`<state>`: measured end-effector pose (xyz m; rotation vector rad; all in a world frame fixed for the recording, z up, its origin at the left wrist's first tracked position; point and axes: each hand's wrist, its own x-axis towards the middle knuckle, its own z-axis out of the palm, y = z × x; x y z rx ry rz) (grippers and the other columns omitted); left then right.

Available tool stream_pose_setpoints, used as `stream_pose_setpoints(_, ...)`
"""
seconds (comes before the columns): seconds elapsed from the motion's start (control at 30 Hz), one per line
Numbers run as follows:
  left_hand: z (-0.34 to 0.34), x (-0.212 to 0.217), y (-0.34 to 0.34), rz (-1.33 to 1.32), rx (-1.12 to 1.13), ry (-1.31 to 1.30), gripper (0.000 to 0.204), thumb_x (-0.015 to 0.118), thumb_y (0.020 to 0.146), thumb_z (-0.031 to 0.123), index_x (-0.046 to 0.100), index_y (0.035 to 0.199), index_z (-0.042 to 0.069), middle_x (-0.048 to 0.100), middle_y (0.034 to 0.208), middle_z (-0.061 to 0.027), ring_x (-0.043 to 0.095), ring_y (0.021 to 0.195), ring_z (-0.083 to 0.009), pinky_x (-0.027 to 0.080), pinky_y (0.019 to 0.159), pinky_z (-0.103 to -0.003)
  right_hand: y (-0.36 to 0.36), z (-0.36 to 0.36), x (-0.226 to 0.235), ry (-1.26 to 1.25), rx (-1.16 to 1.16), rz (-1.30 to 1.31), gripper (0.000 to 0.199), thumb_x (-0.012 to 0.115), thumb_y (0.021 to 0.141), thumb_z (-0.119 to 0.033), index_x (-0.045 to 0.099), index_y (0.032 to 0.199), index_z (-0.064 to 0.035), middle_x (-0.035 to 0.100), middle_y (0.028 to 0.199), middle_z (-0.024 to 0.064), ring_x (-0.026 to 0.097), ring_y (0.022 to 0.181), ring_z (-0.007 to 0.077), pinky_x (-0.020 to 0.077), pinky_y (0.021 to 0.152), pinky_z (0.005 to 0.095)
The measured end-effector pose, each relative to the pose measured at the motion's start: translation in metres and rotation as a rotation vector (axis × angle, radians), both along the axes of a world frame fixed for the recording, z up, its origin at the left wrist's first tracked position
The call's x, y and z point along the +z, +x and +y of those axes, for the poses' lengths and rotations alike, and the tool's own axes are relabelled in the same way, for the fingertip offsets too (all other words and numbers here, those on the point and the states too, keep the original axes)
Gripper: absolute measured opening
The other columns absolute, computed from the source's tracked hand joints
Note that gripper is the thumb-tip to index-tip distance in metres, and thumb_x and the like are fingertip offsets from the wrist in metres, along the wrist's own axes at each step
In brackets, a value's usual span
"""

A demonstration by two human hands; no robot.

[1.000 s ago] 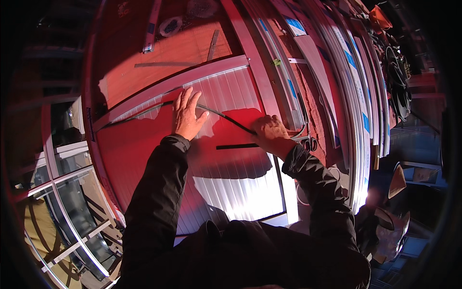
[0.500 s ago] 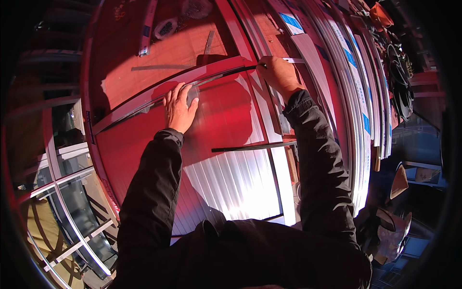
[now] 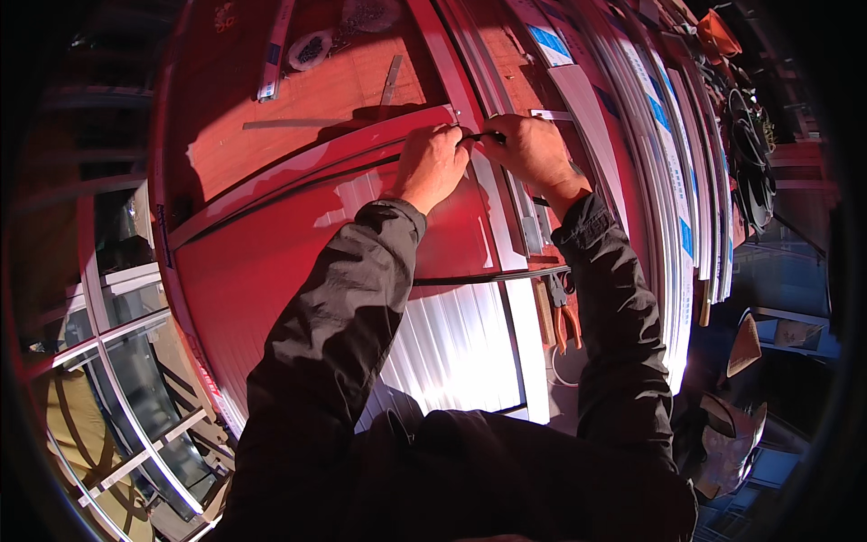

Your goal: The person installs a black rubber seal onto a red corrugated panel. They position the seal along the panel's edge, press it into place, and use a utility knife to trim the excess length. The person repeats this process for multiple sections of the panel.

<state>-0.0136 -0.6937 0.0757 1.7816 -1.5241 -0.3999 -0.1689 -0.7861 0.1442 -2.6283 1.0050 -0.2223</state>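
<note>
Near the far corner of a framed ribbed panel (image 3: pixel 461 339), both hands are close together. My left hand (image 3: pixel 432 164) is closed, its fingertips pinching a thin black rubber strip (image 3: pixel 370 163) that runs along the panel's far frame bar (image 3: pixel 239 206). A short way to the right, my right hand (image 3: pixel 528 149) is also closed, gripping the strip's end. A short piece of it shows between the two hands. Another dark strip (image 3: pixel 488 275) lies across the panel nearer to me, and its right end passes by my right sleeve.
Pliers with orange handles (image 3: pixel 564 321) lie right of the panel. Long metal profiles (image 3: pixel 664 181) are stacked further right. A roll (image 3: pixel 310 51) and a loose flat strip (image 3: pixel 293 123) rest on the red board beyond. Glazed frames (image 3: pixel 144 361) stand at left.
My left hand has moved right along the far bar, from lying open on it to pinching the strip beside my right hand. My right hand has shifted slightly nearer. The pliers have come into view.
</note>
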Motion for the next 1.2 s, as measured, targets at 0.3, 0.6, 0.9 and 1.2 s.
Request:
stream_pose_setpoints(0.3,0.018,0.011,0.011,0.198,0.084,0.2,0.027,0.058,0.091,0.029,0.071,0.094,0.005,0.068,0.075,-0.0147,0.066,0.072,-0.0325,0.05,0.064,-0.04,-0.158,0.092,0.027,0.218,-0.67,-0.142,0.023,0.068,0.086,-0.028,0.073,0.095,-0.0073,0.071,0.092,0.0149,0.069,0.085,0.0327,0.0524,0.074,0.0416)
stream_pose_setpoints(0.6,0.028,0.008,0.001,0.408,-0.033,0.241,0.029,0.058,0.093,0.027,0.072,0.097,0.002,0.067,0.077,-0.0068,0.063,0.073,-0.0164,0.05,0.07,-0.032,-0.223,0.146,-0.081,0.047,-0.728,0.115,0.038,0.076,0.081,-0.033,0.068,0.104,-0.0039,0.069,0.101,0.0165,0.068,0.093,0.0349,0.0527,0.08,0.0425)
stream_pose_setpoints(0.9,0.05,0.041,0.005,0.345,-0.107,0.206,0.024,0.057,0.098,0.022,0.064,0.097,0.0,0.06,0.08,-0.0028,0.053,0.077,-0.0105,0.047,0.073,-0.03,-0.214,0.172,-0.048,0.951,-0.727,-0.85,0.037,0.065,0.097,-0.028,0.06,0.115,0.0046,0.068,0.102,0.0077,0.067,0.089,0.0174,0.0572,0.072,0.0324)
stream_pose_setpoints(1.2,0.068,0.065,0.009,0.33,-0.22,0.244,0.029,0.055,0.096,0.026,0.061,0.097,-0.002,0.06,0.077,-0.0139,0.058,0.073,-0.0217,0.047,0.071,-0.038,-0.075,0.167,-0.045,1.388,-0.258,-0.949,0.044,0.071,0.094,-0.037,0.059,0.113,0.0002,0.063,0.098,0.0073,0.064,0.09,0.0182,0.0537,0.078,0.0351)
